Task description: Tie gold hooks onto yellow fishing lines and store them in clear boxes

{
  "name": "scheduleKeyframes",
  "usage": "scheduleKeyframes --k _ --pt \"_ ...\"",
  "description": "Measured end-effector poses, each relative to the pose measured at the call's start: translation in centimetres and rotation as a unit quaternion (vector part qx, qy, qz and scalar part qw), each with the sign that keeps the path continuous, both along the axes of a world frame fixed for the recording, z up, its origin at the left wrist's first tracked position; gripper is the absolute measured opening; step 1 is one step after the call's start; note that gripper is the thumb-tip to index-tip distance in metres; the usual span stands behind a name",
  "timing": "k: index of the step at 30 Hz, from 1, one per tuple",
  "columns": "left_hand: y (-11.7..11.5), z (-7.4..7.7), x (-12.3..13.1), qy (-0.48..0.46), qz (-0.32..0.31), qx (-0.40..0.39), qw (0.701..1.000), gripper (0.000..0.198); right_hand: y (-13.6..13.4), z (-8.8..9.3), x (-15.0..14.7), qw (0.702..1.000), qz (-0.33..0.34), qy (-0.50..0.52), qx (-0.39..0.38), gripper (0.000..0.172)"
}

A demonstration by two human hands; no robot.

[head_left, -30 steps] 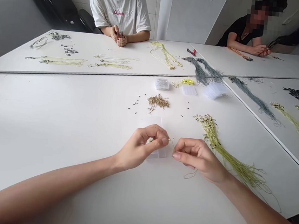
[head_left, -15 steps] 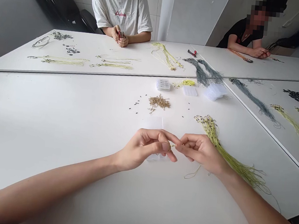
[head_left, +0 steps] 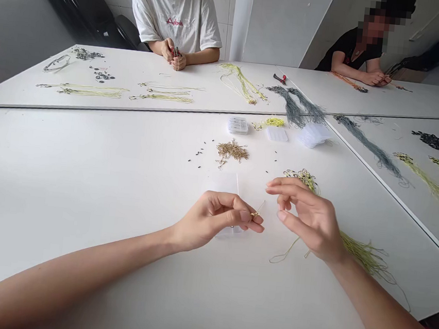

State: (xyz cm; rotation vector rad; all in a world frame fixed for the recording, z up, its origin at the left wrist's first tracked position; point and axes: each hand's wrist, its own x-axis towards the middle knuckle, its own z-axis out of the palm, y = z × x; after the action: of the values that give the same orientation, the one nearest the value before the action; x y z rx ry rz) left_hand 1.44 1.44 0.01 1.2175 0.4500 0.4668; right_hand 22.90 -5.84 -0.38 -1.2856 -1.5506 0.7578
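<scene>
Thumb and fingers of my left hand (head_left: 218, 218) are pinched on a small yellow cord (head_left: 255, 215) with a gold-coloured bit; its thin end sticks up past the fingertips. My right hand (head_left: 311, 215) is raised just to the right, fingers apart and holding nothing. Under the left hand lies a clear plastic box (head_left: 225, 183), partly covered. Behind the right hand spreads a bundle of yellow-green cords (head_left: 364, 256) with dark ends. Farther back sits a heap of gold metal clips (head_left: 233, 149), with small black pieces (head_left: 200, 154) scattered beside it.
Clear boxes (head_left: 237, 125) and clear plastic pieces (head_left: 314, 135) stand behind the heap. Grey-green cords (head_left: 297, 107) lie across the table seam. Opposite, one person (head_left: 178, 26) holds red-handled pliers; another person (head_left: 356, 58) works at the right. Loose pliers (head_left: 279, 79) lie between them.
My right hand has let go of the small piece, moved up and to the right, and opened. My left hand stays nearly in place, still pinching the cord.
</scene>
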Motion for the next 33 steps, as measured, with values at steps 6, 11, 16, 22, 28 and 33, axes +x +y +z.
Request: scheduleKeyframes --k 6,11,16,22,28,33 --pt "-0.1 -0.6 0.1 0.01 -0.027 0.017 0.999 0.016 -1.1 0.1 -1.7 0.999 0.046 0.007 0.002 0.014" --pt "0.0 -0.5 -0.1 0.035 -0.032 0.04 0.998 0.017 -1.1 -0.1 -2.3 0.999 0.028 0.029 0.002 0.01" --pt "0.6 -0.3 -0.3 0.046 -0.002 0.053 0.998 0.019 -1.0 0.0 -2.0 0.999 -0.02 0.042 -0.008 0.01" --pt "0.6 -0.9 -0.1 0.053 0.033 0.14 0.988 0.02 -0.7 -0.4 -1.9 0.998 -0.031 0.056 -0.029 0.01" --pt "0.6 -1.0 -0.3 0.085 0.017 0.195 0.977 0.022 -0.4 -0.1 -0.9 0.996 0.031 0.01 -0.079 0.006" --pt "0.5 -0.7 -0.4 0.083 -0.038 0.261 0.961 0.027 -0.2 0.6 -0.5 0.977 0.116 -0.053 -0.173 0.009"
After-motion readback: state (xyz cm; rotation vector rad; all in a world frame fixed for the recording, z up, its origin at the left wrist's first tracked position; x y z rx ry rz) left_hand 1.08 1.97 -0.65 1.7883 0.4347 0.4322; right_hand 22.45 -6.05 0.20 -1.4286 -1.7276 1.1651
